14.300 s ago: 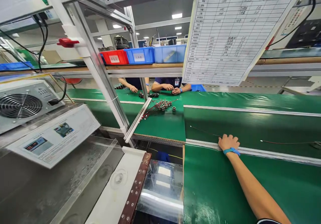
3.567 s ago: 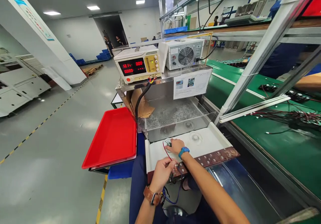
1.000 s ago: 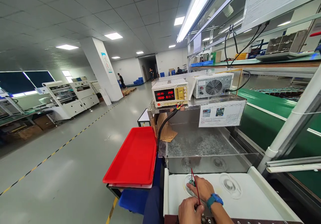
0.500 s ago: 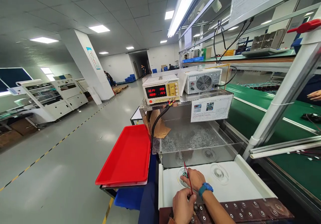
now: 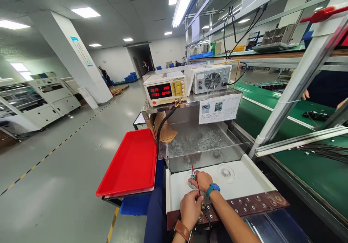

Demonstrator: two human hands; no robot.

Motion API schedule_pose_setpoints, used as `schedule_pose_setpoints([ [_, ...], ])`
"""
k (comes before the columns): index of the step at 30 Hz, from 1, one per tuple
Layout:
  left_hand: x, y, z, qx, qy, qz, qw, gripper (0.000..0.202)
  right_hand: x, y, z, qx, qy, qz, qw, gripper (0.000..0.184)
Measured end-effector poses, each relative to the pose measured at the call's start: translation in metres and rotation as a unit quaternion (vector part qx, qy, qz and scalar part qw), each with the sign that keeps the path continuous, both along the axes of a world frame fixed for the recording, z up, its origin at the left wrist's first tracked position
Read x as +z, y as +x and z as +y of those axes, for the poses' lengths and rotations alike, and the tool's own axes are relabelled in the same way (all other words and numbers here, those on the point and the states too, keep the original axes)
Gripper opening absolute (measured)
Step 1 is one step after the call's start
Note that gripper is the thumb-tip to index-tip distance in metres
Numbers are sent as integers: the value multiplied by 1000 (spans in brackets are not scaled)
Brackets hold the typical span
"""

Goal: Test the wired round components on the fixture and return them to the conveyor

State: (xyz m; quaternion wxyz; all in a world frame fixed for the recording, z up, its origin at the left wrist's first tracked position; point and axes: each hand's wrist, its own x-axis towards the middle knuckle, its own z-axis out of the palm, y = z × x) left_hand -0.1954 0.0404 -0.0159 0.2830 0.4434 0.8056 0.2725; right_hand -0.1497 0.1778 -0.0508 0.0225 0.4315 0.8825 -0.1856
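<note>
My left hand (image 5: 191,206), a brown strap on its wrist, is closed in a pinch on a thin red wire (image 5: 194,176) that rises from the fingers. Just beyond it, my right hand (image 5: 203,181), wearing a blue watch, has its fingers curled on a small green circuit board (image 5: 193,177). The board sits over a round clear disc on the white tray (image 5: 225,192); the fingers partly hide it. Another round clear piece (image 5: 226,173) lies to the right. A brown strip with metal eyelets (image 5: 248,204) runs along the tray's front, below my hands.
A power supply (image 5: 164,90) with red digits stands on the metal shelf, beside a grey unit with a fan (image 5: 212,80). A red tray (image 5: 129,163) is at the left. A slanted white post (image 5: 288,87) rises at right, near another person's hand (image 5: 305,94) by the green belt.
The view has shifted, so the bench sits further left and higher. The lower digits on the power supply differ. Both hands keep nearly the same pose over the tray.
</note>
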Motion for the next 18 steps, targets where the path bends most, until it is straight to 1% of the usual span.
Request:
schedule_pose_setpoints([
  [7, 3, 0, 1, -7, -6, 8, 1000, 22, 1, 2, 0, 8, 3, -9, 1000, 48],
  [18, -5, -1, 2, -7, -4, 5, 1000, 22, 0, 1, 0, 3, -1, -4, 1000, 49],
])
